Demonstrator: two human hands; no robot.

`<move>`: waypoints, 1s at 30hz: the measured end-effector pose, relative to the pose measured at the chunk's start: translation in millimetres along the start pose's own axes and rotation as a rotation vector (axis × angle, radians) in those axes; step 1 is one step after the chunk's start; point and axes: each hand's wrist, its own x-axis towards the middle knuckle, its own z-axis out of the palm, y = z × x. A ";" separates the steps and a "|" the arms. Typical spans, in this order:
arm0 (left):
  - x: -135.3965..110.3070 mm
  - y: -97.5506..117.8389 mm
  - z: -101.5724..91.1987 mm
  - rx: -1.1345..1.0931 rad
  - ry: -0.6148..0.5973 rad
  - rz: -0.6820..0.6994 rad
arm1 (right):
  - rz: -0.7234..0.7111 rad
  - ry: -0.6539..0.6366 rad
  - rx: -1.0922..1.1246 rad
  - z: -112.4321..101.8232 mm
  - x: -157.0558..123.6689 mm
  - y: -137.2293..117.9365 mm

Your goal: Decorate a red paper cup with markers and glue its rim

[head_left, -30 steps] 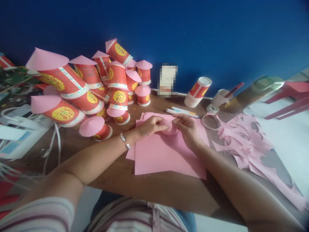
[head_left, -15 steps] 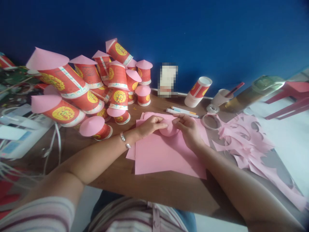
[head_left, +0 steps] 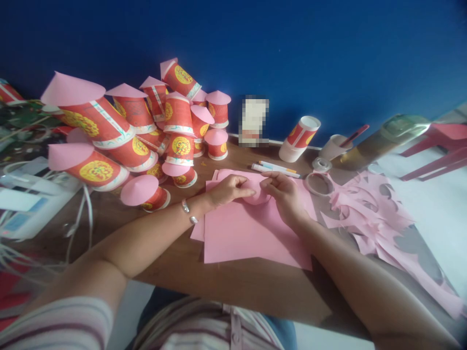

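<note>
Both hands meet over a stack of pink paper sheets (head_left: 244,233) on the brown table (head_left: 171,265). My left hand (head_left: 228,188) and my right hand (head_left: 284,190) each pinch an edge of a small pink paper round (head_left: 258,192), bent between them into a shallow cone. Fingers of both hands are curled closed on it. A metal bracelet (head_left: 188,212) sits on my left wrist.
A heap of red paper cups (head_left: 138,131) capped with pink cones fills the left back. Two markers (head_left: 277,168), tape rolls (head_left: 318,181), a lone cup (head_left: 299,132) and pink paper offcuts (head_left: 368,209) lie to the right. A blue wall (head_left: 292,48) stands behind.
</note>
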 end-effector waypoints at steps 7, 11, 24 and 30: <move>-1.1 3.4 0.7 0.007 -0.016 0.056 | -0.034 -0.028 -0.007 2.7 -2.3 2.7; -0.2 -0.8 2.6 0.022 0.001 0.020 | -0.027 -0.035 -0.012 3.3 -2.8 4.3; -0.7 -0.4 1.5 0.005 -0.030 0.010 | -0.009 -0.072 0.036 2.9 -2.5 2.9; 0.0 -0.3 -0.1 -0.095 -0.003 0.083 | 0.009 -0.039 0.107 1.3 1.3 2.8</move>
